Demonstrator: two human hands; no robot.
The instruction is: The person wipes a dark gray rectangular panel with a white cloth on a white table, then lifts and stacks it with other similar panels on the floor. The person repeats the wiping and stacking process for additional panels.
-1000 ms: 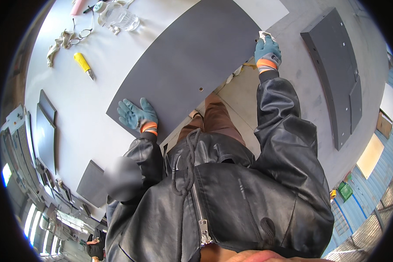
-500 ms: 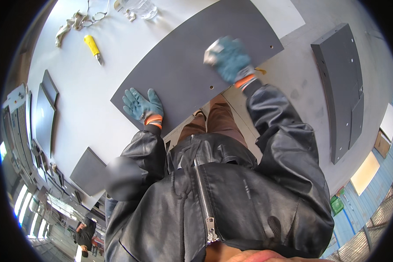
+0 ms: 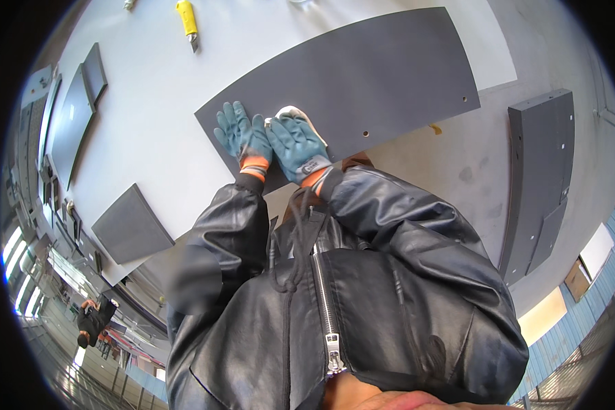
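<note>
Both gloved hands are down on the long dark grey panel (image 3: pixel 348 82), which lies flat across the pale worktop (image 3: pixel 143 130) with its near edge just past the worktop's rim. The left hand (image 3: pixel 242 137) lies spread, fingers apart and palm flat on the panel's near left corner, gripping nothing. The right hand (image 3: pixel 295 145) sits just beside it, almost touching, over a small white thing (image 3: pixel 301 115), maybe a cloth or pad; I can't tell whether its grip is closed on that or only pressing on it. A yellow-handled tool (image 3: pixel 187 19) lies well apart at the worktop's far side. Smaller grey boards (image 3: pixel 131 225) rest at the left, and more grey panels (image 3: pixel 541 171) lie on the floor at the right.
</note>
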